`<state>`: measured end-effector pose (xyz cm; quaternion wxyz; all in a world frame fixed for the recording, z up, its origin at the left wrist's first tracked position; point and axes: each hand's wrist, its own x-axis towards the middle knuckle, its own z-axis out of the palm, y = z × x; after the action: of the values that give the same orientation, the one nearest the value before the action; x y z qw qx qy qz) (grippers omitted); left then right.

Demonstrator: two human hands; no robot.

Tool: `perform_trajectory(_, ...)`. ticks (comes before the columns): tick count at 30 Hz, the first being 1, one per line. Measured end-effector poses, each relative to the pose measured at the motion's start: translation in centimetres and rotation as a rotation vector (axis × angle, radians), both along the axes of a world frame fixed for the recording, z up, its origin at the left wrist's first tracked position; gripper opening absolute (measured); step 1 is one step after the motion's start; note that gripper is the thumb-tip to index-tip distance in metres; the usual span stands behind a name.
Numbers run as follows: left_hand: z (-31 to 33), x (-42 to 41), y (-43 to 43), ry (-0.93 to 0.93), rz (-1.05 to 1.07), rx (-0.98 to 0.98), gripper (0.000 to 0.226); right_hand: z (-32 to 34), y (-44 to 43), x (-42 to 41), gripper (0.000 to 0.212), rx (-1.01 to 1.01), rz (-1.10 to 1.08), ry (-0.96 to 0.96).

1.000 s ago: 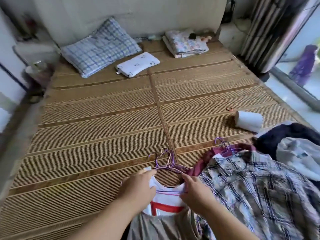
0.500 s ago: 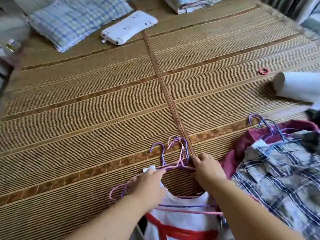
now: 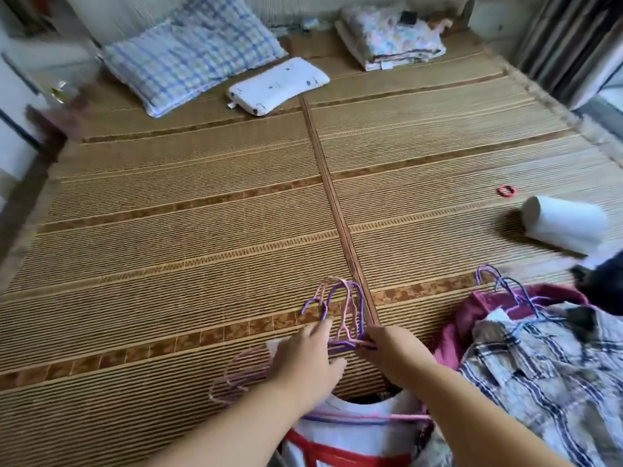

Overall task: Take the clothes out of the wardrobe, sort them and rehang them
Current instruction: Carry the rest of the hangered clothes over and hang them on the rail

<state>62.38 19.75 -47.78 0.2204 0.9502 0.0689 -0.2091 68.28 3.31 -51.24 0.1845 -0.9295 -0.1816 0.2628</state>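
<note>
Shows pink/purple wire hangers (image 3: 340, 308) bunched on woven mat (image 3: 168, 264), beside white-red tee (image 3: 354, 431). Pinched at necks by R hand (image 3: 394, 352), touched by straight-fingered L hand (image 3: 303, 362). Prob. light, springy, tangle-prone: grip at necks.

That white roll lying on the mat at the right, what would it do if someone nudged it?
The white roll lies on its side, so it would probably roll, though the ridged woven mat may slow it. It looks like paper, likely light and squashable.
</note>
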Motion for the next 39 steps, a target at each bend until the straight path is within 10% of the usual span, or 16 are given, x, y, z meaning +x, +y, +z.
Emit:
perform_trajectory(6,8.1,-1.6,-0.2,-0.161,0.266,-0.122,0.028,8.7,3.0,-2.6,0.021,0.207,0.138,-0.032)
perform_trajectory(22,32.1,-16.1,4.4,-0.702,0.838,-0.124,0.023,34.0,11.8,-13.3,0.01,0.329,0.515,-0.141)
perform_trajectory(33,53.1,-29.1,12.4,-1.022,0.696,-0.305,0.015,55.4,20.0,-24.2,0.038,0.3,0.774,-0.5)
perform_trajectory(39,60.7,-37.6,18.8,-1.011,0.53,-0.535,0.025,63.6,24.5,-32.5,0.028,0.461,0.798,-0.152)
